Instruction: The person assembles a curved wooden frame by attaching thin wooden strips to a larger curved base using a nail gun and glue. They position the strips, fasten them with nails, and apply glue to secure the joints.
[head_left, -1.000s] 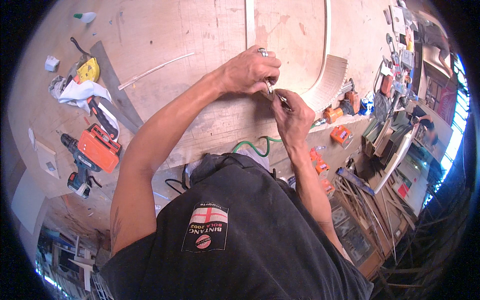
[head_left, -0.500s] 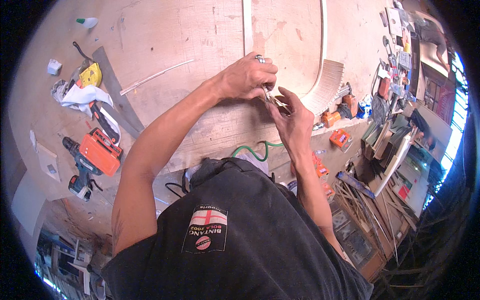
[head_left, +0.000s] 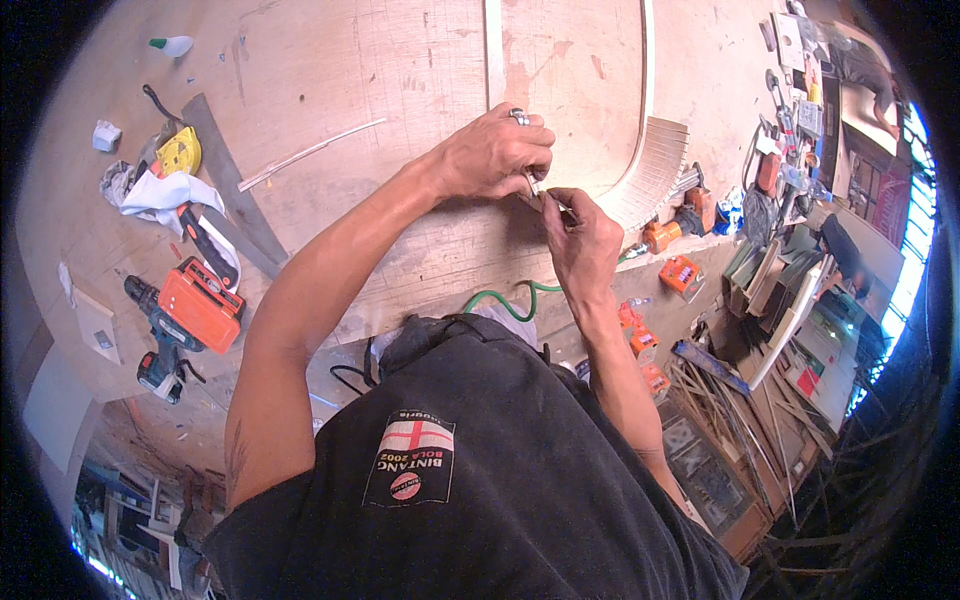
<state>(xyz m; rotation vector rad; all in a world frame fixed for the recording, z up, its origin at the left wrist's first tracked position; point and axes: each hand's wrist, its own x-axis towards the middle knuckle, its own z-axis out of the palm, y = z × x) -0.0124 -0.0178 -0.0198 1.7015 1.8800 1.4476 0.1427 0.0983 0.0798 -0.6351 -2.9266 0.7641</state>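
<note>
Both my hands meet over the near part of the wooden worktop (head_left: 400,235). My left hand (head_left: 497,155), with a ring on one finger, is closed, its fingers curled down around something small and pale. Close by on its right, my right hand (head_left: 584,240) pinches at the same small, pale piece (head_left: 535,186) between thumb and fingers. Most of that piece is hidden, so its kind does not show. A long pale strip (head_left: 494,55) runs from the far edge down to my left hand. Beyond my right hand stands a curved wooden strip with close-set slits (head_left: 655,170).
On the left lie a cordless drill (head_left: 165,335), an orange case (head_left: 200,305), a handsaw (head_left: 235,190), a yellow tape measure (head_left: 180,152) and a white cloth (head_left: 160,195). A thin stick (head_left: 310,155) lies nearer. Several tools, orange boxes (head_left: 681,277) and wood offcuts crowd the right. A green hose (head_left: 490,296) hangs at the front edge.
My right hand's fingers have drawn together from a looser, more spread hold into a tight pinch on the small piece. My left hand stays almost in place.
</note>
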